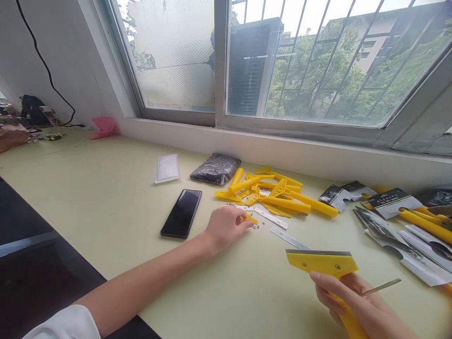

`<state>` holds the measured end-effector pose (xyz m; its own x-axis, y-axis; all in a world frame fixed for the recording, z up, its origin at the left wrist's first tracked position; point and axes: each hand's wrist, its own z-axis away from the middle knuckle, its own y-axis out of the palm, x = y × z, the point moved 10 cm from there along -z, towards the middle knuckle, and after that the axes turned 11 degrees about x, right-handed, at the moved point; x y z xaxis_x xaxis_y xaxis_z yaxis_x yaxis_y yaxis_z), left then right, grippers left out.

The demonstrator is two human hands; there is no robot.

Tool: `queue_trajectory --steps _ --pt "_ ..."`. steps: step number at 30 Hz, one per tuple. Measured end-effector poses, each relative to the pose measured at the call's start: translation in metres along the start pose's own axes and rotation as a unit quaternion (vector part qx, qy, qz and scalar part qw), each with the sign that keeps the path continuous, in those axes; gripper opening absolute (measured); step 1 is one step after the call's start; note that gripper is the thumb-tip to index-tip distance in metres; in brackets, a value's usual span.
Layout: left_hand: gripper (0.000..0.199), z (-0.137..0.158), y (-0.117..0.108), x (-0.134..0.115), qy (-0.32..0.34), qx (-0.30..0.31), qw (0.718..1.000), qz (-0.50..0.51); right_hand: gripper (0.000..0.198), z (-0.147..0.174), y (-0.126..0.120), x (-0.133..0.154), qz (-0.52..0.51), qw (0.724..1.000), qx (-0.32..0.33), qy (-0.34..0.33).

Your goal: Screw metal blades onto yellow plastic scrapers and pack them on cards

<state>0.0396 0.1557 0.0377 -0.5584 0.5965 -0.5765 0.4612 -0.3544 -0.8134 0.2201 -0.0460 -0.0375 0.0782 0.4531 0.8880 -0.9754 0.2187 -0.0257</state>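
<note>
My right hand (349, 301) is wrapped round the handle of a yellow scraper (318, 262), whose wide head has a dark blade edge and two screws. A thin metal rod (383, 286), perhaps a hex key or screwdriver shaft, sticks out from the same hand; its other end is hidden. On the table, my left hand (226, 228) has thumb and forefinger closed about a small yellow plate (251, 218). Several small nuts (257, 227) lie beside those fingertips. Close by are a white-wrapped blade strip (271, 218) and another strip (290, 238).
Yellow scraper handles (286, 202) are heaped behind my left hand. A phone (181, 213), a clear flat case (167, 168) and a black plastic-wrapped packet (216, 168) lie leftward. Printed cards (406, 245) and packaged scrapers crowd the right. A window sill (282, 146) bounds the back.
</note>
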Motion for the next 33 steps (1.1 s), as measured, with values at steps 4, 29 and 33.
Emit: queue_trajectory --steps 4,29,33 --pt "0.015 -0.002 0.014 -0.002 0.014 0.023 1.000 -0.014 0.050 -0.004 0.013 0.002 -0.030 0.997 0.067 0.022" --pt "0.012 -0.001 0.017 -0.020 0.107 0.038 0.994 0.001 0.047 -0.002 0.024 0.006 -0.011 0.997 0.073 0.030" --pt "0.010 0.008 0.012 -0.036 0.136 0.046 0.989 0.041 0.047 -0.002 0.019 0.007 0.010 0.999 0.047 0.022"
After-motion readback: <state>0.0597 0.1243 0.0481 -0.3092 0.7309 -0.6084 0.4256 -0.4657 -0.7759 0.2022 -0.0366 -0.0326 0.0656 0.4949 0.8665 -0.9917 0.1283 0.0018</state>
